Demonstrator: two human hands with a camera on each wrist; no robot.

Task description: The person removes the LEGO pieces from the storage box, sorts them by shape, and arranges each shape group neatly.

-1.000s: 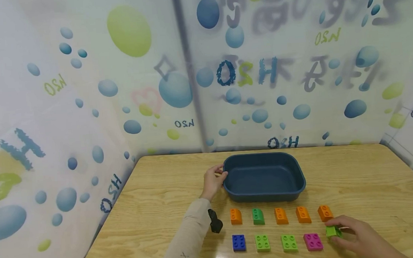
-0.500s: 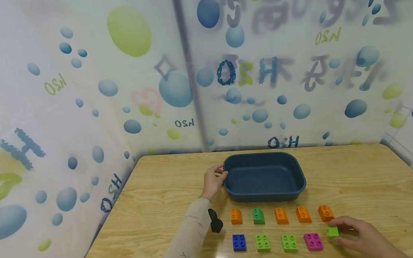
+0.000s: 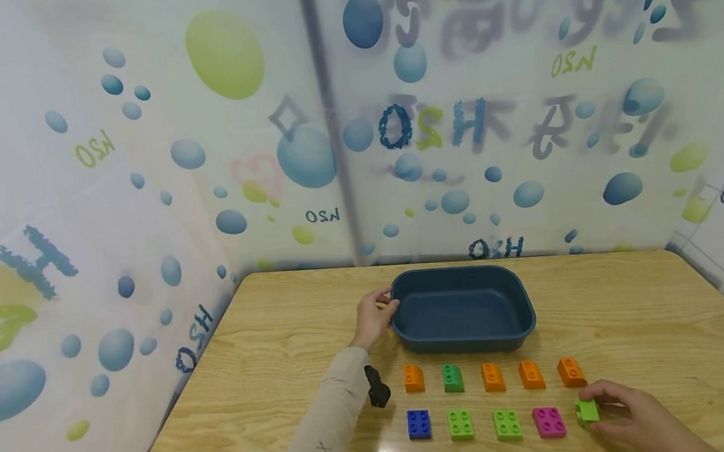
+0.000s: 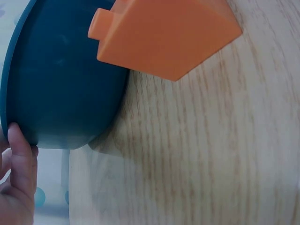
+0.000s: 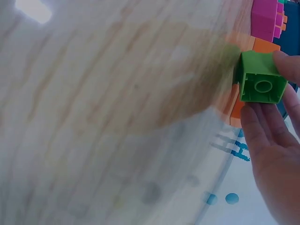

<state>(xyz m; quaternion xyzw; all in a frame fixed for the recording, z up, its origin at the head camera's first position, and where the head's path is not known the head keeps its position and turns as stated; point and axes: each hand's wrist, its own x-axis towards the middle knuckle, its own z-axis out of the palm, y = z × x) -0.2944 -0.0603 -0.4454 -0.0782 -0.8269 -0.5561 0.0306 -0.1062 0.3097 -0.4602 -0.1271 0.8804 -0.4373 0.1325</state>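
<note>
At the right of the head view, my right hand (image 3: 635, 413) holds a lime green toy building brick (image 3: 588, 410) between thumb and fingers. In the right wrist view this brick (image 5: 263, 77) is tipped, its hollow underside showing. An orange sloped brick (image 3: 571, 372) lies just beyond it, a magenta four-stud brick (image 3: 549, 423) to its left. My left hand (image 3: 373, 320) grips the left end of a dark blue rectangular tub (image 3: 465, 346), with nothing inside. The left wrist view shows the fingers (image 4: 19, 145) at the tub's rim and wall.
Two rows of bricks lie before the tub: orange bricks (image 3: 493, 378) and a dark green one (image 3: 452, 378) behind, blue (image 3: 419, 425) and lime (image 3: 461, 424) ones in front. A black object (image 3: 377, 387) shows beside the left sleeve. The wooden table (image 3: 645, 304) meets a printed curtain.
The lime green brick has turned in my right hand's fingers and shifted slightly right. My left hand and the tub have stayed in place.
</note>
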